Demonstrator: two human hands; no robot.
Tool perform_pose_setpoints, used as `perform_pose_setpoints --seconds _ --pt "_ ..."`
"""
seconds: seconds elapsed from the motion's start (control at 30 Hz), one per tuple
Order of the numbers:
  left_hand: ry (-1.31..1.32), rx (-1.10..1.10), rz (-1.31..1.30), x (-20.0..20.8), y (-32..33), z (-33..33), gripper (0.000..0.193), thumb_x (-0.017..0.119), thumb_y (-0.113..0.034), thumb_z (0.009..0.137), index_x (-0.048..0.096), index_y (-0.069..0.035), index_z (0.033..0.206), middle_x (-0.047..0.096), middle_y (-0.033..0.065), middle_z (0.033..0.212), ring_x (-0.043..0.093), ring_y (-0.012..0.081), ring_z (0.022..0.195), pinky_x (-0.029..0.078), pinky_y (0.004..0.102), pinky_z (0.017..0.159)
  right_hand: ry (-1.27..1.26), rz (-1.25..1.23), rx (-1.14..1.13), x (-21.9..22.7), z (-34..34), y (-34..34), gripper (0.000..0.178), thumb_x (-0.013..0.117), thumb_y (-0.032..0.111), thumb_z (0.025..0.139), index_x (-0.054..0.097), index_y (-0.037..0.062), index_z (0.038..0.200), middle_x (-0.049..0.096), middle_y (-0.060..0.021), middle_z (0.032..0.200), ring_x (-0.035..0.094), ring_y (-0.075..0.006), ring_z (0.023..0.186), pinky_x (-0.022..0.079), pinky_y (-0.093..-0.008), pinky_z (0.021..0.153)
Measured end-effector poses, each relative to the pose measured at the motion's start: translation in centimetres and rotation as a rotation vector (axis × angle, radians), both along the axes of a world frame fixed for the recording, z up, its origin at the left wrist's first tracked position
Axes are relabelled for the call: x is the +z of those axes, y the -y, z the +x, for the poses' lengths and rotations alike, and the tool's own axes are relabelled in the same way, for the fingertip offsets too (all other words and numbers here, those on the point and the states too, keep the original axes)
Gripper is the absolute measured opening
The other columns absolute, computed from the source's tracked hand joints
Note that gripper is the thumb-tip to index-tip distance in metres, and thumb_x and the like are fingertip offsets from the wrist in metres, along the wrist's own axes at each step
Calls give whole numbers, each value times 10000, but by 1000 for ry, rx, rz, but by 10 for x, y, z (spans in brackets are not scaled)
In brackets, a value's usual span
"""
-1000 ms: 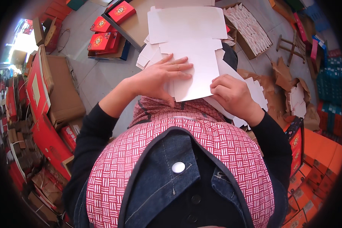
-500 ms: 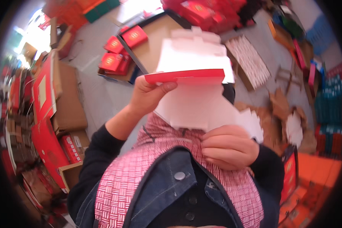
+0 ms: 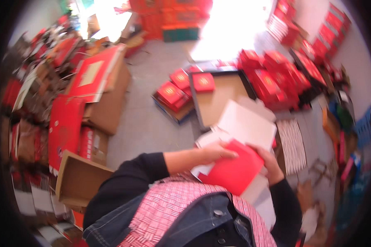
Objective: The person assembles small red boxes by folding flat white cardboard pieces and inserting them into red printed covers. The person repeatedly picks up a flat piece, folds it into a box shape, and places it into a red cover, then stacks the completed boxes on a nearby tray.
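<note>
A red cardboard box piece (image 3: 234,169) is held between my two hands above my lap, its plain red face turned up. My left hand (image 3: 217,152) grips its upper left edge, thumb on top. At the right edge, my right hand (image 3: 268,164) has its fingers curled around the piece; its fingertips are partly hidden. White unfolded cardboard blanks (image 3: 247,123) lie just beyond and under my hands, with flaps sticking out. Motion blur softens the piece's outline, so I cannot tell how far it is folded.
Ahead is a black-rimmed tray (image 3: 212,108) with a red box (image 3: 203,82) on its corner. More red boxes (image 3: 171,94) sit left of it, and a large pile of red boxes (image 3: 272,82) stands right. Large cartons (image 3: 107,99) line the left; a bundle of white strips (image 3: 292,146) lies right.
My view has swung toward the left and farther ahead. The piece has turned from edge-on to showing its red face, and my right hand has come up from my lap onto it.
</note>
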State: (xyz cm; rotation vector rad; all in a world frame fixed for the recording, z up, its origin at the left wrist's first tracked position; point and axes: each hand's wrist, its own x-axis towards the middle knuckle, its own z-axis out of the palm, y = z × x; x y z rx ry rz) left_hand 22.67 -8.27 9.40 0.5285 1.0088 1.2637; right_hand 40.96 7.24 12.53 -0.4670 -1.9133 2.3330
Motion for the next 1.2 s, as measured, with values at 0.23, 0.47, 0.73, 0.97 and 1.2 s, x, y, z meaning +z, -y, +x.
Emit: perform_pose_setpoints --seconds 0.23,0.47,0.73,0.97,1.2 --pt "0 -30 98 22 -2 -5 305 666 -113 860 622 16 1133 669 99 1028 650 170 914 519 286 846 136 -366 72 12 -18 -27 483 383 337 1012 602 -84 1106 648 -160 1072 640 -180 959 506 -294 854" --pt "-10 -112 39 19 -18 -9 319 673 -125 855 606 20 1132 667 105 995 646 171 910 519 284 827 322 -406 102 -10 -24 -28 420 455 338 992 553 -10 1204 652 -113 1078 652 -141 908 536 -280 791" --pt "-198 13 320 32 -10 -4 563 692 -2 814 446 -21 1320 572 117 1171 558 186 1084 447 318 953 480 -438 121 -31 -21 -44 514 438 416 983 509 3 1280 605 -101 1200 612 -145 1034 501 -283 888" --pt "-650 -27 226 2 -8 -22 405 741 -126 763 587 -4 1118 653 132 989 615 186 940 488 316 849 250 -349 320 -28 -31 -47 560 467 391 973 417 9 1380 546 -105 1288 548 -139 1133 448 -281 958" --pt "-279 121 60 1 1 -12 275 700 -17 784 571 27 1023 643 96 978 618 137 899 516 260 796 295 -247 304 1 -32 -34 490 464 284 980 423 12 1385 529 -141 1303 546 -155 1149 438 -264 971"
